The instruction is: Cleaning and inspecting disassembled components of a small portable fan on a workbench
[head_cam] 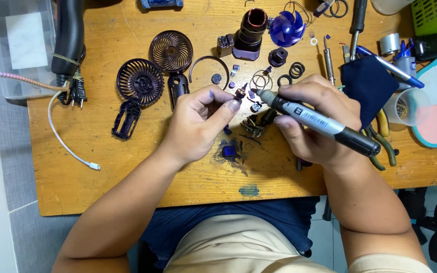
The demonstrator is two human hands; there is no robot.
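Observation:
My left hand (pixel 201 124) pinches a tiny dark part (pixel 239 94) between thumb and fingertips over the middle of the wooden table (pixel 127 151). My right hand (pixel 314 124) grips a black and grey marker pen (pixel 319 121), its tip pointing left and almost touching that small part. Below the hands, a small blue square piece (pixel 228 151) lies on a dark stain. Small wired components (pixel 254 124) lie between the two hands.
Two dark round fan grilles (pixel 140 81), a dark fan body (pixel 249 35), a blue impeller (pixel 287 28), black rings (pixel 292 73), a white cable (pixel 69 146), a plug (pixel 77 91), pliers (pixel 383 144), a dark blue cloth (pixel 367 86) and a blue pen (pixel 388 65) are spread around.

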